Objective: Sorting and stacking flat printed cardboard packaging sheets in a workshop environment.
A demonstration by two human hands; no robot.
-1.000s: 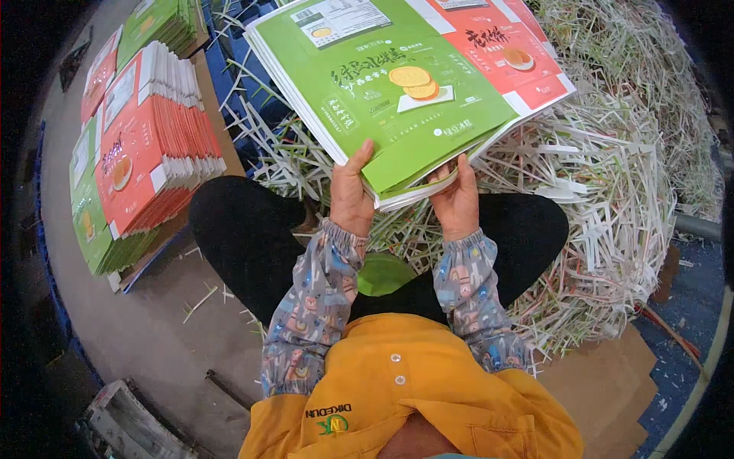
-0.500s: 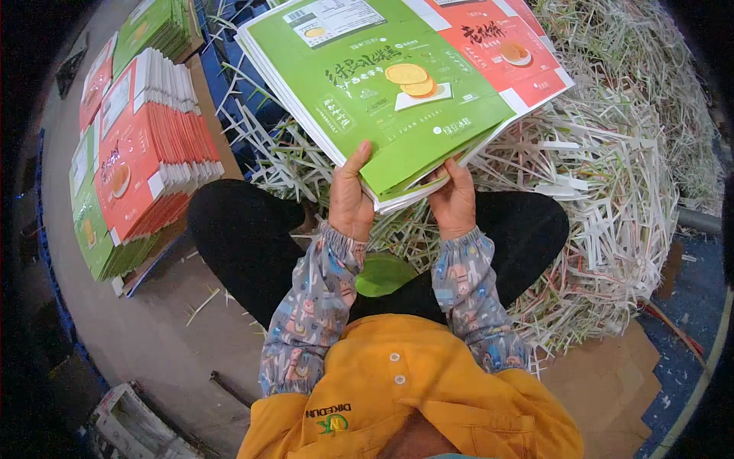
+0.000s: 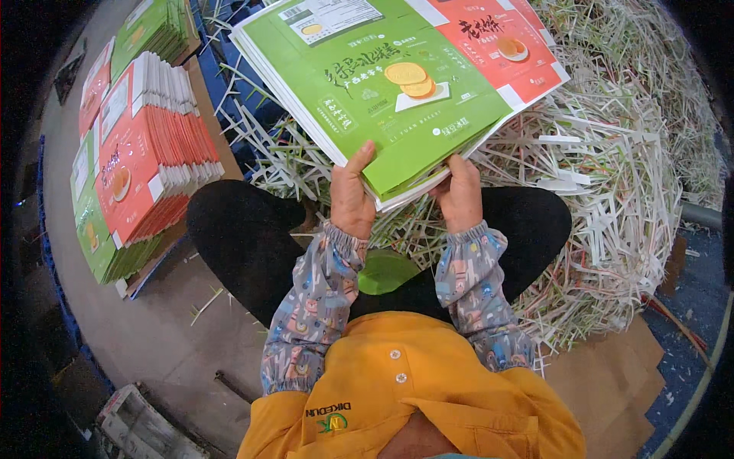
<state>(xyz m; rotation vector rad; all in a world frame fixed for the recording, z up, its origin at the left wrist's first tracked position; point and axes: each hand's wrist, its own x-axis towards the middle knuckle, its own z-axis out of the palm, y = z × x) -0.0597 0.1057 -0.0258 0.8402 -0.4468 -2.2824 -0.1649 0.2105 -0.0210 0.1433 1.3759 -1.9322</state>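
A stack of printed card sheets (image 3: 428, 115), green on the left and red on the right with pictures of round cakes, is tilted out in front of me. My left hand (image 3: 352, 191) grips its near left corner, thumb on top of the green panel and fingers hidden beneath. At the near edge, my right hand (image 3: 460, 196) pinches the sheets a short way from that corner. Layered white edges show along the left side and near edge of the stack. Both forearms wear patterned sleeve covers.
Piles of shredded paper strips (image 3: 604, 206) spread beyond my knees and to the right. At the left stand stacks of red and green printed card (image 3: 141, 164). Flat brown cardboard (image 3: 604, 375) lies at lower right, and a worn grey-white object (image 3: 145, 428) at lower left.
My right hand has shifted slightly right along the near edge, and the edge that was bent up there now lies flatter. My left hand keeps its grip.
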